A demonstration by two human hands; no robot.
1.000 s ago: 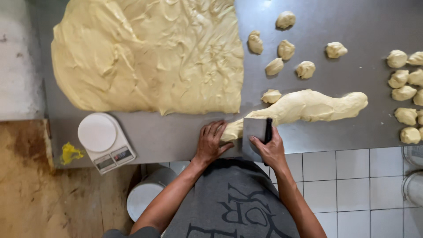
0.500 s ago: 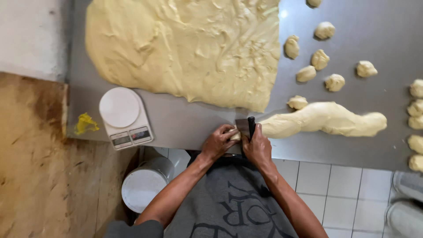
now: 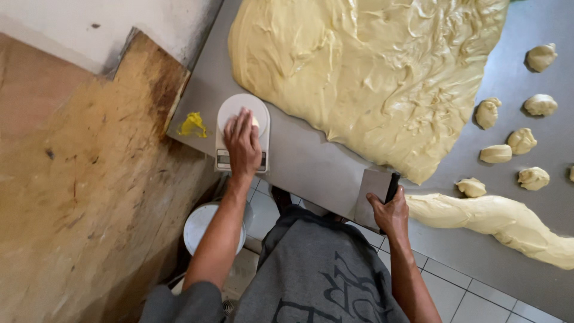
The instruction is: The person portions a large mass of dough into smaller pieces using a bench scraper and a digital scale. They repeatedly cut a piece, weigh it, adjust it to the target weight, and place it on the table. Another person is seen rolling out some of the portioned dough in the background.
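My left hand (image 3: 242,142) presses a dough piece (image 3: 256,121) onto the scale (image 3: 241,128); pushing hard could skew it. My right hand (image 3: 390,210) grips the scraper (image 3: 375,197), its edge near the dough rope (image 3: 496,220).

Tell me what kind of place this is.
Most likely a bakery's work area. A big slab of dough and small cut pieces lie on a steel table. The left hand rests on a kitchen scale; the right hand holds a dough scraper.

Steel table (image 3: 311,161), wood board (image 3: 89,197) left, white tile floor (image 3: 478,299), pale wall (image 3: 89,30).
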